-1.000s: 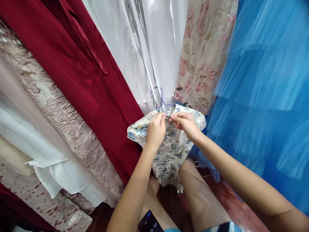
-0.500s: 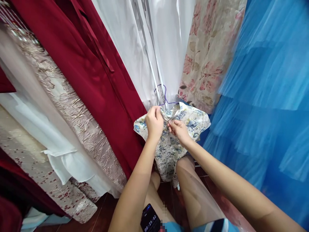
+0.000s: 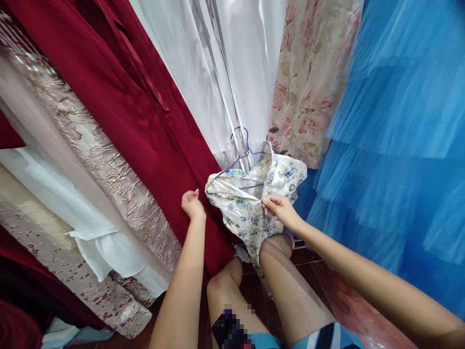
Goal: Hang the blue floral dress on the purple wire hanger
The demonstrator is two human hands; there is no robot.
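1. Closest: a blurred-out phone by the left thigh.
2. Left hand is off the top, just beside it in front of the red cloth; fingers curled, can't tell if that grip has anything in it.
3. Right hand has a narrow grip, pinching the top's front edge.
4. Top hangs above the knees, neck gaping, purple hanger partly inside.
5. Floor's dark reddish tile.
6. Behind: red cloth, white cloth, pink-flowered cloth, blue tulle.
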